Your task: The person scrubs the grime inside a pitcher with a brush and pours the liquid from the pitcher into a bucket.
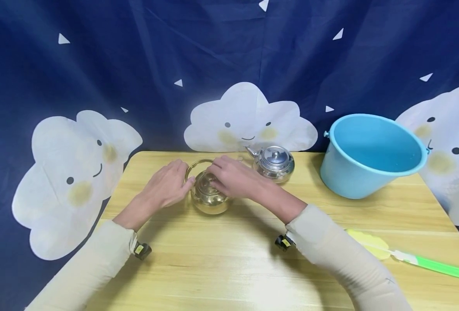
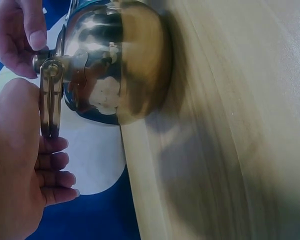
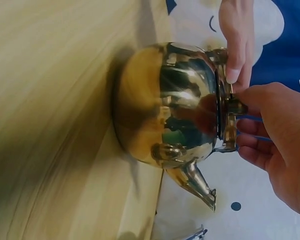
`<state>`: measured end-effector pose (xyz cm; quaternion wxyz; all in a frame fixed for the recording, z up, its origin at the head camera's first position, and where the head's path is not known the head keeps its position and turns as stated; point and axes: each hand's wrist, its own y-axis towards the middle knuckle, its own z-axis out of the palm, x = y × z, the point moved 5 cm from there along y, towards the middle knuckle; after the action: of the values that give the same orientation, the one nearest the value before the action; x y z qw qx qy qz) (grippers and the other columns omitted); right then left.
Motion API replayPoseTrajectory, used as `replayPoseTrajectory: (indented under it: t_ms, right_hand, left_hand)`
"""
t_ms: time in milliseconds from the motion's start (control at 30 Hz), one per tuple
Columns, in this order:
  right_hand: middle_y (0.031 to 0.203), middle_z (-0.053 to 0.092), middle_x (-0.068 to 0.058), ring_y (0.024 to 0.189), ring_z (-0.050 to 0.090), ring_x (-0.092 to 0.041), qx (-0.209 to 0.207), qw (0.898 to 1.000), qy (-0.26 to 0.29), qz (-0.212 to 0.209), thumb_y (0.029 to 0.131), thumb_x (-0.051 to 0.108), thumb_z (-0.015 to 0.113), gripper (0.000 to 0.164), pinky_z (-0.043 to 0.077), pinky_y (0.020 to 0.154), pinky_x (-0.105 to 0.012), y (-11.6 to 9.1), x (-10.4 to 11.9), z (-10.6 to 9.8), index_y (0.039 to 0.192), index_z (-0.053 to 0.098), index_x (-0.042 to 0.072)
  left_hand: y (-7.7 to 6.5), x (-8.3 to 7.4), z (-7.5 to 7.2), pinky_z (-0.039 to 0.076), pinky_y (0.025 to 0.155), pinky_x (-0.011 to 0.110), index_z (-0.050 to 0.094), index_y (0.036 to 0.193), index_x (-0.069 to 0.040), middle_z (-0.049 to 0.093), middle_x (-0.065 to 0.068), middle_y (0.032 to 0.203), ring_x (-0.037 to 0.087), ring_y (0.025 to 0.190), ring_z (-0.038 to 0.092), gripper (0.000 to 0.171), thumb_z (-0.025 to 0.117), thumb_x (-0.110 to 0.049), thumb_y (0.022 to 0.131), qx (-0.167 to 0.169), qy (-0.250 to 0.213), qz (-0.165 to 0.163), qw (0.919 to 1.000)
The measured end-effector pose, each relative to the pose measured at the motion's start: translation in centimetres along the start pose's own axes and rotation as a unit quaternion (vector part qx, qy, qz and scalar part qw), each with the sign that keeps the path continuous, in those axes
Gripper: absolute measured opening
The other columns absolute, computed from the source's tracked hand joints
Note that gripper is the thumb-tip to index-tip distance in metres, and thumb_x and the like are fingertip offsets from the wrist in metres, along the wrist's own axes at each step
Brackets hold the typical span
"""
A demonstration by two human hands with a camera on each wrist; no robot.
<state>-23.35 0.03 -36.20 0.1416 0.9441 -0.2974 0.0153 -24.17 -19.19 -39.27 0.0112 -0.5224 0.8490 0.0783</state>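
Currently, 1 round, gold-coloured metal teapot [image 1: 211, 205] stands upright on the pale wood-grain table [image 1: 221, 259], between the person's 2 hands. The left hand [image 1: 166, 185] is partly closed, thumb and fingers about the teapot's arched golden handle [image 2: 51, 112]. The right hand [image 1: 235, 177] pinches the small golden lid knob [image 3: 236, 106], fingers bent. Near it sits 1 shiny silver metal teapot [image 1: 275, 164]; farther right are 1 light-blue plastic bucket [image 1: 350, 172] and 1 yellow-headed, green-handled brush [image 1: 441, 266].
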Motion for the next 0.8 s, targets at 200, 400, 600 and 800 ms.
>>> replayPoseTrajectory:
  t_ms: [200, 400, 600, 800]
  right_hand:
    - [0.116, 0.072, -0.006, 0.107, 0.067, -0.019, 0.000, 1.000, 0.007, 0.001, 0.100, 0.025, 0.069, 0.030, 0.058, 0.096, -0.029, 0.11, 0.11, 0.11, 0.123, 0.069, 0.008]
    - [0.114, 0.072, -0.005, 0.106, 0.067, -0.017, 0.005, 1.000, 0.002, -0.002, 0.101, 0.025, 0.067, 0.030, 0.057, 0.097, -0.028, 0.24, 0.13, 0.27, 0.125, 0.069, 0.007]
    - [0.110, 0.072, -0.003, 0.101, 0.067, -0.015, 0.002, 1.000, -0.005, -0.006, 0.103, 0.024, 0.065, 0.029, 0.058, 0.091, -0.025, 0.13, 0.15, 0.36, 0.125, 0.069, 0.006]
    - [0.106, 0.072, -0.002, 0.098, 0.067, -0.013, -0.008, 1.000, -0.007, -0.010, 0.102, 0.023, 0.065, 0.027, 0.057, 0.089, -0.023, 0.05, 0.13, 0.57, 0.123, 0.071, 0.007]
  left_hand:
    - [0.09, 0.10, 0.27, 0.047, 0.076, 0.039, 0.052, 0.099, -0.006, 0.053, 0.009, 0.094, 0.025, 0.084, 0.051, 0.034, 0.043, -0.038, 0.102, 0.002, -0.001, 0.004, 1.0000]
    - [0.12, 0.12, 0.33, 0.046, 0.077, 0.039, 0.051, 0.098, -0.005, 0.053, 0.009, 0.093, 0.025, 0.084, 0.050, 0.030, 0.042, -0.034, 0.101, -0.002, -0.005, 0.009, 0.9999]
    - [0.14, 0.06, 0.42, 0.047, 0.078, 0.039, 0.051, 0.098, -0.005, 0.053, 0.009, 0.092, 0.025, 0.084, 0.050, 0.026, 0.042, -0.029, 0.101, -0.007, -0.011, 0.013, 0.9998]
    - [0.07, 0.06, 0.54, 0.046, 0.078, 0.038, 0.051, 0.097, -0.006, 0.052, 0.008, 0.092, 0.024, 0.085, 0.049, 0.024, 0.041, -0.027, 0.100, -0.001, -0.024, 0.009, 0.9997]
